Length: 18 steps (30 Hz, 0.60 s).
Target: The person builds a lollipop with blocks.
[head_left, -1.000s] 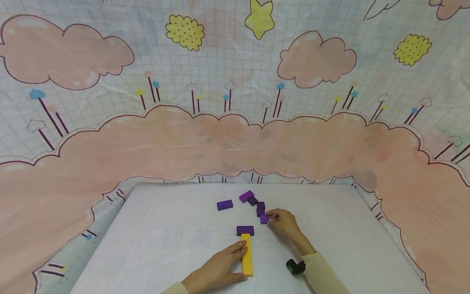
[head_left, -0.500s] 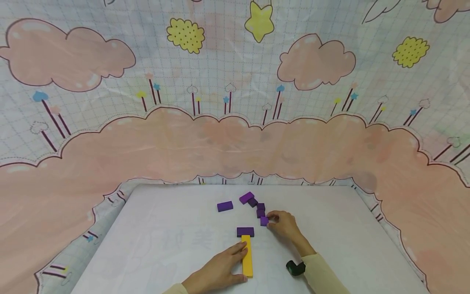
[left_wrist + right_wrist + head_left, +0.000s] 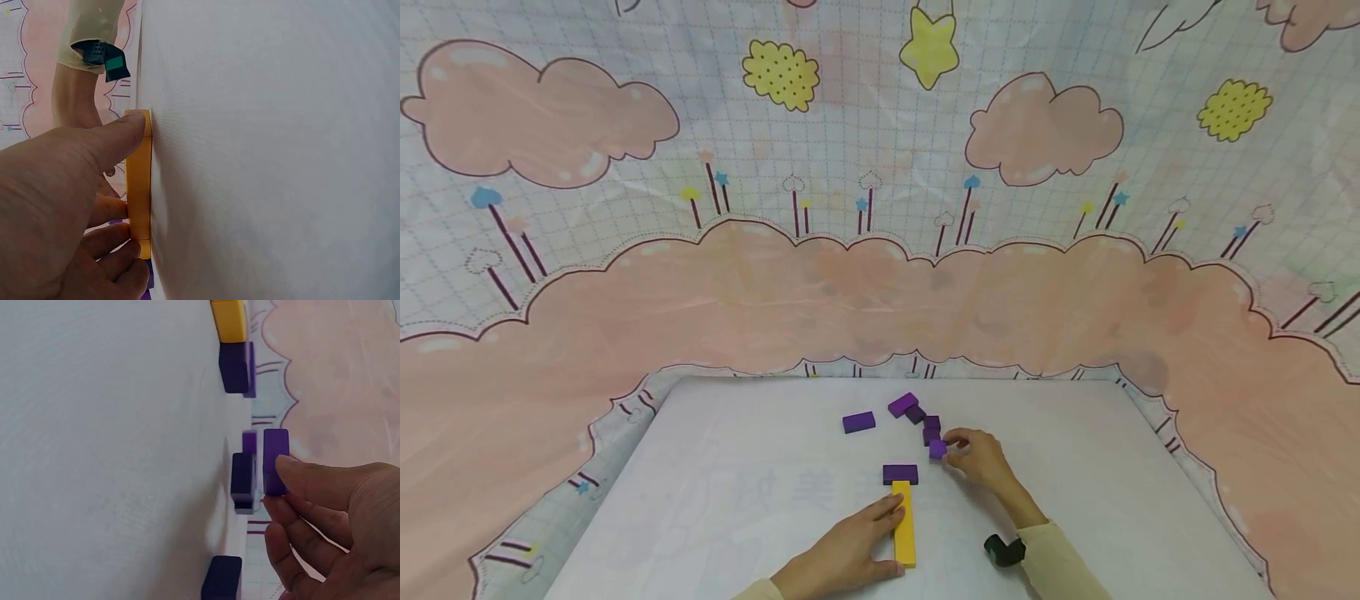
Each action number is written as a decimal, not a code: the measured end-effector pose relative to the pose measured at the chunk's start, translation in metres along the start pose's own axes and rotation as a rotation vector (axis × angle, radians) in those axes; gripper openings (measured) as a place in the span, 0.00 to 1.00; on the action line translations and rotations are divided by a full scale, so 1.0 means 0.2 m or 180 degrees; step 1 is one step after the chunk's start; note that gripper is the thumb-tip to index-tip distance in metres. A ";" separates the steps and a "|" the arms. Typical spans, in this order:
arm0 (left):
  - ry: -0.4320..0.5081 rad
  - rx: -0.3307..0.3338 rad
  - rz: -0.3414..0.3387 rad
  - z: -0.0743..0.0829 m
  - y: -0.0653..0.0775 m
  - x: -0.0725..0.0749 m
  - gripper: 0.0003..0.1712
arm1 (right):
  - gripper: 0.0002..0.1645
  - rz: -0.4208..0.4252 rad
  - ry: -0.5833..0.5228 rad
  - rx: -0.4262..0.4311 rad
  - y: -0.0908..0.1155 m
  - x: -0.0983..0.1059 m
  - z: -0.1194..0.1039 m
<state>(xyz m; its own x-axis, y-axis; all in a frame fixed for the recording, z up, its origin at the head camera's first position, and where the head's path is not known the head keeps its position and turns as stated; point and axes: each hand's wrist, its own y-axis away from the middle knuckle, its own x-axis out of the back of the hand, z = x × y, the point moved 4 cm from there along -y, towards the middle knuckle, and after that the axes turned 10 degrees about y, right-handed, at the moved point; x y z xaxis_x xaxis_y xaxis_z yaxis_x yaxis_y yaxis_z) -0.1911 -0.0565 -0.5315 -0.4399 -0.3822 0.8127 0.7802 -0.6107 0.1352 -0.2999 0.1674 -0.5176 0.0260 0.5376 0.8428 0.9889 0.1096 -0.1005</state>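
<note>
bright purple block (image 3: 275, 447) up off the white table (image 3: 737, 500), right hand (image 3: 981, 460) pinches it between thumb and fingers; left hand (image 3: 850, 546) holds the yellow block (image 3: 906, 537) flat, far end touching 1 dark block (image 3: 900, 474)!

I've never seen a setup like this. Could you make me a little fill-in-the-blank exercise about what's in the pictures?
1. The long block touched by the left hand is coloured ____.
2. The small block pinched by the right hand is coloured ____.
3. The tabletop under the hands is coloured ____.
4. The large star printed on the backdrop has ____ points.

Missing words: yellow; purple; white; five.
</note>
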 end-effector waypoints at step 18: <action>0.0007 -0.0019 0.0008 -0.01 0.00 -0.01 0.44 | 0.16 -0.0065 -0.0110 0.0094 0.03 0.03 -0.12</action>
<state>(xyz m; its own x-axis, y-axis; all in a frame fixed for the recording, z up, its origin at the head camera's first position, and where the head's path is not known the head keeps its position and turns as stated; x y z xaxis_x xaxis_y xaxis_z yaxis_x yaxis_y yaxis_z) -0.1912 -0.0570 -0.5338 -0.4390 -0.3851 0.8118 0.7787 -0.6139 0.1298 -0.2900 0.1522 -0.5001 0.0004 0.5634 0.8262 0.9844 0.1452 -0.0995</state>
